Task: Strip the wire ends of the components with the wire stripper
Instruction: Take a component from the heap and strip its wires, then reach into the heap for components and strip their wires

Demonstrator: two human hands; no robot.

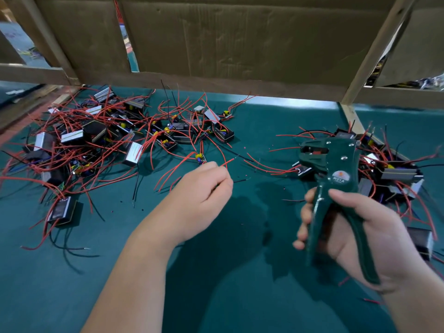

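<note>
Green mat [216, 292]; wire stripper [337, 181] vert., jaws facing left.

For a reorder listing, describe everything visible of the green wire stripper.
The dark green wire stripper stands upright in the right hand, whose fingers curl round its two long handles. Its black-jawed head, with a red insert, silver rivets and a round orange label, faces left, above the teal mat.
</note>
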